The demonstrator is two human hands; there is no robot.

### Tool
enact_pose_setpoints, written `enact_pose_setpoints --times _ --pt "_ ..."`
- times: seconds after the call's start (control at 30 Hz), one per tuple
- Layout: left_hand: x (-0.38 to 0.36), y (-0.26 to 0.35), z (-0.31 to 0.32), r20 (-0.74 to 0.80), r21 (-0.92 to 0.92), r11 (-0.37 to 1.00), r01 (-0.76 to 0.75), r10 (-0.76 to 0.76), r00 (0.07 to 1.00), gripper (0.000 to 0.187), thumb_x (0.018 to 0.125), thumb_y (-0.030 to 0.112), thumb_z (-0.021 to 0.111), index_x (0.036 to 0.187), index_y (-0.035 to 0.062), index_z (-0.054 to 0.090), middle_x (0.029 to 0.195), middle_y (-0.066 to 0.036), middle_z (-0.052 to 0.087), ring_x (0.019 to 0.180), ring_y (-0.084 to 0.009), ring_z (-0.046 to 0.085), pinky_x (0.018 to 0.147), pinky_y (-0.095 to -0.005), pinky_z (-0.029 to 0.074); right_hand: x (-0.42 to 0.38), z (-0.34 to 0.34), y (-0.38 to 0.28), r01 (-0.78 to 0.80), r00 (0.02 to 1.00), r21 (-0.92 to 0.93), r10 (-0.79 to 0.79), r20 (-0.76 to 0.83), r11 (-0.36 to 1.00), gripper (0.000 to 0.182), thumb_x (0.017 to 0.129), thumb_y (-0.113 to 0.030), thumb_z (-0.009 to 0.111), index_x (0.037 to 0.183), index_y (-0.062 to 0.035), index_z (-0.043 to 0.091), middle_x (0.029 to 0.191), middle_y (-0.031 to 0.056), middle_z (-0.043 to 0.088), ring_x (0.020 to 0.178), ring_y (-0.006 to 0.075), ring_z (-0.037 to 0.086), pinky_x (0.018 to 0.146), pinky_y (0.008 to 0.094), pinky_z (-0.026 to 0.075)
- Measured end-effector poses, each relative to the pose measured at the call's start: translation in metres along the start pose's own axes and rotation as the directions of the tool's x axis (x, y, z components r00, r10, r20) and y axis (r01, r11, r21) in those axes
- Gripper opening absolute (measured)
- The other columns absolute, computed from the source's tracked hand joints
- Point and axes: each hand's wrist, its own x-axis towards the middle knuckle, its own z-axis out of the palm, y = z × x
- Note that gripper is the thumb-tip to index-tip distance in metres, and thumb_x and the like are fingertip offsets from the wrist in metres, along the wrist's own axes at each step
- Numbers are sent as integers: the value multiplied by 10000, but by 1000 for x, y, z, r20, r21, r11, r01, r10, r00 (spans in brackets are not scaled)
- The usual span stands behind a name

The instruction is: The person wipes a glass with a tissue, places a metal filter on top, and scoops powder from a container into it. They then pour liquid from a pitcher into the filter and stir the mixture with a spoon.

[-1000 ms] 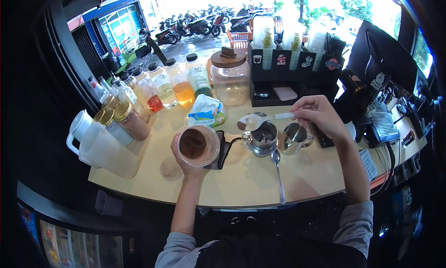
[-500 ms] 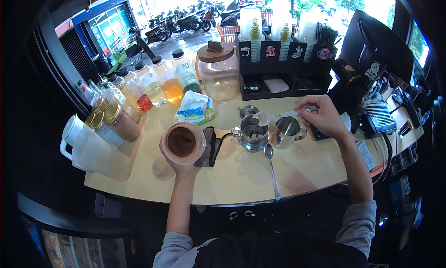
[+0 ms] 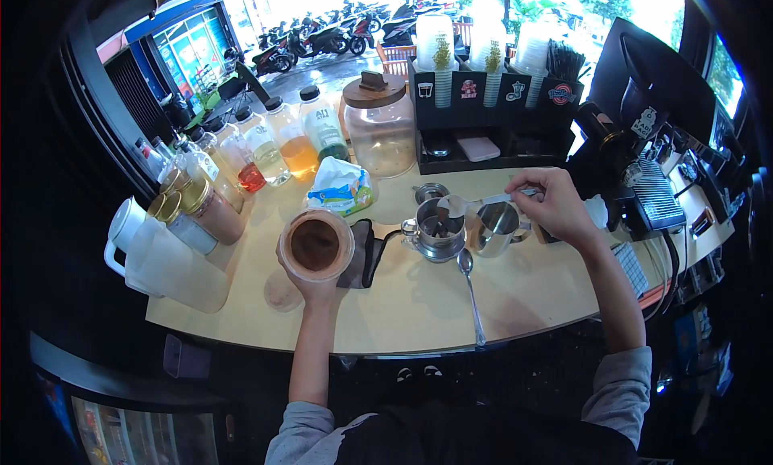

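Note:
My left hand (image 3: 312, 286) is wrapped round an open jar (image 3: 349, 252) of brown powder, tilted so its mouth faces me. My right hand (image 3: 557, 204) pinches the handle of a pale scoop (image 3: 489, 198). The scoop's bowl hangs over a small metal cup (image 3: 437, 248) and looks tipped, with brown powder at its edge. Beside that cup stands a metal jug (image 3: 493, 241) with a handle. A long metal spoon (image 3: 474, 304) lies in front of them. Near my left wrist, a round lid (image 3: 282, 292) rests on the table.
A dark cloth pouch (image 3: 361, 264) and a tissue pack (image 3: 340, 187) lie mid-table. Bottles (image 3: 296, 151), lidded jars (image 3: 213, 211) and a white pitcher (image 3: 173, 264) line the left. A black cup rack (image 3: 491, 135) stands behind; a coffee machine (image 3: 656, 195) is at right.
My right hand has lowered slightly and shifted a little left, with the scoop still over the metal cup. The jar in my left hand has barely moved.

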Motion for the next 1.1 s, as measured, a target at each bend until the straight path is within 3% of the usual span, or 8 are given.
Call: enact_pose_setpoints --times 0.2,0.4,0.47,0.67,0.8,0.9,0.97,1.1 --pt "4 7 1 15 -12 1000 -9 10 1000 873 593 84 818 1329 83 347 1293 -83 436 1197 -228 446 1031 -364 362 1 2 3 28 1000 -7 -28 13 1000 163 758 -9 576 884 62 651 777 99 647 667 82 593 602 236 491" --pt "4 8 1 12 -40 999 -4 5 1000 884 587 82 815 1332 85 339 1293 -83 436 1197 -231 446 1032 -365 362 -4 -5 1 -50 999 124 48 20 991 153 763 -10 580 881 60 647 774 92 641 654 83 581 590 238 480" --pt "4 9 1 16 -15 1000 -6 6 1000 885 585 81 815 1332 85 339 1292 -82 436 1198 -231 446 1032 -366 362 -9 -5 -1 99 994 -41 -97 43 994 130 770 -13 588 870 52 641 767 94 637 630 112 584 587 251 474" --pt "3 8 1 3 -3 1000 6 -6 1000 891 581 78 818 1333 85 340 1290 -80 441 1196 -226 450 1033 -366 365 -16 1 -13 259 966 -109 -258 25 960 104 773 -2 595 862 40 627 755 114 615 638 181 589 615 264 473" --pt "2 7 0 1 -15 999 44 -44 999 890 572 81 826 1326 85 353 1273 -76 463 1175 -221 471 1020 -361 383 -14 4 -20 273 962 -121 -274 4 954 105 775 1 595 867 38 628 761 111 617 667 173 601 624 280 481" --pt "0 4 1 -24 -37 999 18 -19 1000 877 564 85 832 1312 85 373 1257 -73 476 1160 -217 485 1011 -356 394 -6 10 -29 302 949 -96 -309 -61 948 97 782 5 597 868 31 634 770 103 627 692 170 622 629 286 497" --pt "1 5 1 -26 -58 998 12 -13 1000 868 562 83 831 1305 84 381 1254 -73 476 1159 -216 486 1010 -356 395 3 21 -38 363 926 138 -340 -165 922 94 787 6 601 871 20 641 786 94 638 714 159 633 638 269 507" --pt "12 24 3 -21 -70 997 -13 12 1000 853 537 79 829 1277 75 406 1238 -77 482 1141 -216 495 1000 -358 399 16 43 -72 462 887 202 -455 -81 864 104 782 3 607 878 11 645 797 91 644 723 152 640 652 265 518"
